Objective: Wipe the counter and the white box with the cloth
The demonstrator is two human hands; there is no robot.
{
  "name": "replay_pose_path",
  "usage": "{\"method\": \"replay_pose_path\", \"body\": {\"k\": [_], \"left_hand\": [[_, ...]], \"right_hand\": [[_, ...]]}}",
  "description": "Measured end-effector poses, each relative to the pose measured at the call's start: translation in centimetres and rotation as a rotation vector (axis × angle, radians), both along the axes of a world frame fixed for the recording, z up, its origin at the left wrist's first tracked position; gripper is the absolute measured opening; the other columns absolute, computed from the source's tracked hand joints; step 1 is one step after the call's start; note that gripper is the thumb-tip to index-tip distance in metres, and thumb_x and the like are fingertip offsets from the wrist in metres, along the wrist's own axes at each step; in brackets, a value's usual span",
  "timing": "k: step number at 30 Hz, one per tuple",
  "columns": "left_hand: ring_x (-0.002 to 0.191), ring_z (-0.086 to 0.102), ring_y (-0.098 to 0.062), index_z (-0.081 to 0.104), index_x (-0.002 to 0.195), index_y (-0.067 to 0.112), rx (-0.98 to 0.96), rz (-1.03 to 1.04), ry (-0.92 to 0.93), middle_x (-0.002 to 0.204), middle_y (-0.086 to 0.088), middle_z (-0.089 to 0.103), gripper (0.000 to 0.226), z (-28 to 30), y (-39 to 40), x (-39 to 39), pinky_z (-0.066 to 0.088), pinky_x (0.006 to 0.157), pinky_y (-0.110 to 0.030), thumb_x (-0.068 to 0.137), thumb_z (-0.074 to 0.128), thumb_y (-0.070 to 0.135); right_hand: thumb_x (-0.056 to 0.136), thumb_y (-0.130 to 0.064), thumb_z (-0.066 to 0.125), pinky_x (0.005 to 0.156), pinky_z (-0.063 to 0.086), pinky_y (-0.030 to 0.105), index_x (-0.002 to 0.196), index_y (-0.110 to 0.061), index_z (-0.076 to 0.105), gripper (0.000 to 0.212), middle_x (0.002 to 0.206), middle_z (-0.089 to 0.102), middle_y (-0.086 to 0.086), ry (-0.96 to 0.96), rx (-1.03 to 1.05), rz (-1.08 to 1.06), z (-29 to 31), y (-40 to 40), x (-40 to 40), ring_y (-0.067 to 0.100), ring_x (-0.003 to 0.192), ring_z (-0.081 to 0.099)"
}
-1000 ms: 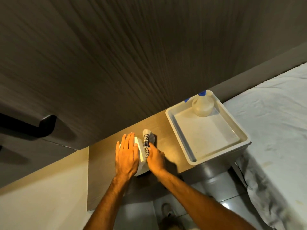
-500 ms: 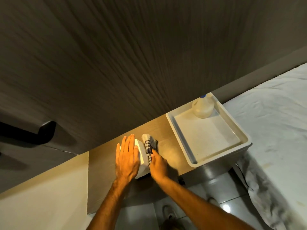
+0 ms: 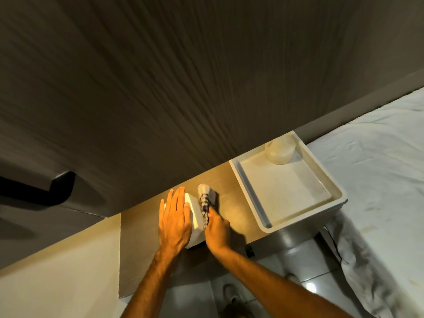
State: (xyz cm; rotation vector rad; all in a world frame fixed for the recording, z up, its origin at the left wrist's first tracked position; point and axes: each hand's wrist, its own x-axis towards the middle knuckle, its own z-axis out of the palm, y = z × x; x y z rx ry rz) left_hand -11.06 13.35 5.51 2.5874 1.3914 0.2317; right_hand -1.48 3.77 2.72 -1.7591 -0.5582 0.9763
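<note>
A small white box (image 3: pixel 195 216) stands on the wooden counter (image 3: pixel 231 196), under a dark overhanging cabinet. My left hand (image 3: pixel 175 220) lies flat on the box's top with its fingers straight, covering most of it. My right hand (image 3: pixel 216 229) grips a striped grey and white cloth (image 3: pixel 205 198) and holds it against the box's right side. The cloth's far end bunches up on the counter beyond the box.
A white rectangular tray (image 3: pixel 298 222) sits at the counter's right end with a pale plastic jug (image 3: pixel 280 150) in its far corner. A bed with a white sheet (image 3: pixel 378 180) lies to the right. A dark handle (image 3: pixel 52 190) juts out at left. The floor is tiled.
My right hand with the cloth has slid a little back toward me along the box's right side. My left hand has stayed flat on the box.
</note>
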Motion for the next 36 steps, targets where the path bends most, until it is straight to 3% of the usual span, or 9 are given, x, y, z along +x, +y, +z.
{"method": "replay_pose_path", "body": {"k": [3,6,8,11,16,21,25,29,36], "left_hand": [[0.155,0.023,-0.027,0.028,0.156,0.012,-0.008,0.022,0.015,0.164,-0.012,0.035,0.072,-0.2,0.1,0.0,0.014,0.128,-0.056,0.100,0.008,0.051],[0.155,0.020,-0.028,0.028,0.156,0.010,-0.012,-0.019,0.002,0.164,-0.013,0.033,0.086,0.0,0.1,-0.2,0.011,0.128,-0.055,0.097,0.000,0.066],[0.154,0.023,-0.029,0.032,0.155,0.011,-0.029,-0.042,-0.054,0.162,-0.014,0.036,0.092,0.2,-0.1,-0.2,0.009,0.128,-0.053,0.094,0.005,0.075],[0.152,0.029,-0.030,0.037,0.152,0.012,-0.010,-0.028,-0.054,0.159,-0.016,0.042,0.081,0.5,-0.4,0.1,0.015,0.127,-0.059,0.098,0.012,0.066],[0.156,0.020,-0.026,0.028,0.157,0.013,-0.025,0.011,-0.018,0.165,-0.011,0.033,0.076,0.1,-0.1,0.3,0.011,0.128,-0.056,0.098,0.006,0.056],[0.152,0.028,-0.033,0.031,0.154,0.008,0.034,-0.034,0.010,0.161,-0.016,0.039,0.073,0.3,-0.1,0.2,0.017,0.125,-0.060,0.097,0.012,0.050],[0.156,0.019,-0.023,0.027,0.157,0.014,-0.009,-0.002,-0.022,0.165,-0.009,0.033,0.068,0.2,-0.1,0.1,0.012,0.128,-0.053,0.100,0.010,0.048],[0.155,0.022,-0.029,0.030,0.156,0.010,0.010,-0.031,-0.015,0.163,-0.012,0.035,0.074,0.1,-0.2,-0.2,0.012,0.127,-0.056,0.100,0.008,0.054],[0.157,0.012,-0.024,0.027,0.156,0.010,0.011,-0.015,-0.117,0.166,-0.012,0.029,0.062,0.7,-0.7,0.3,0.006,0.129,-0.055,0.102,0.022,0.038]], "right_hand": [[0.099,-0.012,0.045,0.082,0.059,0.044,0.126,-0.017,0.054,0.029,0.097,0.069,0.009,-0.151,0.046,0.045,-0.8,-4.6,-3.1,0.026,0.087,0.067],[0.104,-0.029,0.040,0.079,0.063,0.027,0.123,-0.024,0.059,0.028,0.095,0.069,-0.009,-0.092,0.165,-0.080,1.8,-4.2,-4.4,0.002,0.085,0.069],[0.103,-0.038,0.033,0.090,0.060,0.025,0.128,-0.022,0.060,0.041,0.114,0.073,-0.002,-0.129,0.245,-0.052,4.1,-1.6,-3.3,0.006,0.101,0.070],[0.105,-0.024,0.040,0.101,0.054,0.034,0.140,-0.020,0.053,0.037,0.128,0.068,0.011,-0.128,0.210,0.069,4.7,2.2,-0.4,0.024,0.116,0.065],[0.103,-0.027,0.048,0.084,0.061,0.030,0.128,-0.014,0.060,0.030,0.120,0.069,0.015,0.044,-0.008,0.038,0.8,0.7,0.9,0.023,0.107,0.069],[0.105,-0.026,0.043,0.070,0.059,0.018,0.131,-0.027,0.058,0.030,0.113,0.070,0.008,-0.022,0.128,-0.033,0.1,-2.4,-2.3,0.006,0.089,0.067],[0.106,-0.027,0.040,0.088,0.056,0.029,0.139,-0.019,0.054,0.037,0.124,0.068,0.011,0.018,0.092,0.034,0.9,1.4,0.2,0.021,0.110,0.066],[0.104,-0.027,0.047,0.073,0.056,0.019,0.127,-0.014,0.062,0.030,0.114,0.073,0.011,-0.109,0.038,0.030,0.2,0.7,0.7,0.017,0.096,0.071],[0.100,-0.026,0.056,0.079,0.056,0.018,0.122,-0.016,0.068,0.027,0.114,0.073,0.008,-0.089,0.059,-0.050,2.4,-4.5,1.6,0.015,0.100,0.069]]}}
